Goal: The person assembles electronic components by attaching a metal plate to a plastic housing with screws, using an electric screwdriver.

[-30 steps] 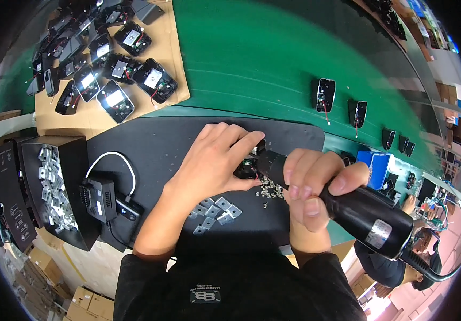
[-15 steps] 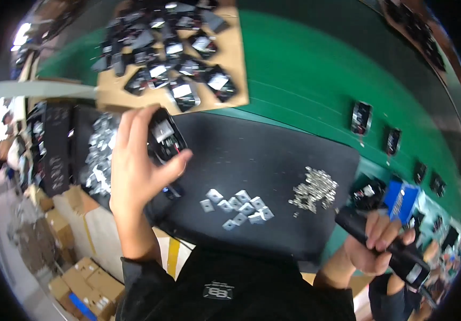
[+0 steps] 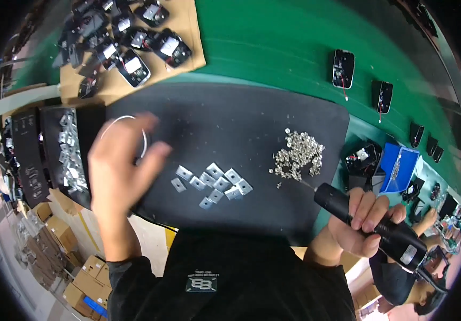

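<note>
My right hand [image 3: 361, 227] is wrapped around a black electric screwdriver [image 3: 399, 241], whose thin bit points up and left toward a pile of small silver screws [image 3: 300, 154]. At the left side of the black mat [image 3: 225, 120], my left hand [image 3: 117, 168] is blurred, with thumb and forefinger apart and nothing visible between them. A dark thing with a thin white curved rim [image 3: 145, 143] lies under or behind that hand, mostly hidden. Several small silver square plates with a central hole [image 3: 221, 183] lie between my hands.
Upper left, black device housings [image 3: 133, 68] crowd a cardboard sheet [image 3: 192, 32]. More housings [image 3: 343, 69] stand on the green surface. A blue bin [image 3: 400, 167] is at right. Black trays [image 3: 30, 155] hold metal parts at left. A co-worker's arm [image 3: 428, 220] shows at right.
The view has shifted, so the mat and housings sit differently. My left hand has moved off the black housing seen between its thumb and fingers earlier. The right hand keeps the screwdriver, its tip nearer the screws.
</note>
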Action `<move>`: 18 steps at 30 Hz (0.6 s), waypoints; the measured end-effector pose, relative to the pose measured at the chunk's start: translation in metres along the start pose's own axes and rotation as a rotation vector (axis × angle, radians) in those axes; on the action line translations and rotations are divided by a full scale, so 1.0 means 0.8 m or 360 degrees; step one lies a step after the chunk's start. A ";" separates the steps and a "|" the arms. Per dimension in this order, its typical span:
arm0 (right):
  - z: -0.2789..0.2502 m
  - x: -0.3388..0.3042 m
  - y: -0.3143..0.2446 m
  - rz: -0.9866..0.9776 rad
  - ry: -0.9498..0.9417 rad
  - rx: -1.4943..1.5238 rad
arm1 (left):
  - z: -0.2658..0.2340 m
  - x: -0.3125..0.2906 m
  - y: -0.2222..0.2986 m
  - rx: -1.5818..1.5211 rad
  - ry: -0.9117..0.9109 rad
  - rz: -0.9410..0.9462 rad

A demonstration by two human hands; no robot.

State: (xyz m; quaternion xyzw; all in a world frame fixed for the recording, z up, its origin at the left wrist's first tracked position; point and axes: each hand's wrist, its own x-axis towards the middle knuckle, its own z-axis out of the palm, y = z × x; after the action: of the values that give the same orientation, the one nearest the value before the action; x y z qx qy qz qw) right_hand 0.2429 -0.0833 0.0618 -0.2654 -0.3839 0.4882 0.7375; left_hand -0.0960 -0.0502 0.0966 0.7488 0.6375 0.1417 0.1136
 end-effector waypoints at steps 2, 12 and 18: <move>0.000 0.005 0.006 0.0011 -0.0017 0.0008 | 0.022 -0.013 0.033 -0.0165 -0.0244 0.0178; 0.014 0.021 0.038 -0.0118 0.0008 -0.0062 | 0.081 -0.046 0.052 -0.0418 -0.0422 -0.0022; 0.023 0.046 0.051 -0.0105 -0.0385 -0.0065 | 0.088 -0.053 0.047 -0.0636 -0.0506 -0.0164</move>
State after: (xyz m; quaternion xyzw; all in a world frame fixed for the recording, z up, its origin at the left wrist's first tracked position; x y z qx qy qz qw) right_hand 0.2149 -0.0333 0.0525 -0.2067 -0.4885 0.4841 0.6959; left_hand -0.0425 -0.0971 0.0408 0.6908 0.6084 0.1393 0.3651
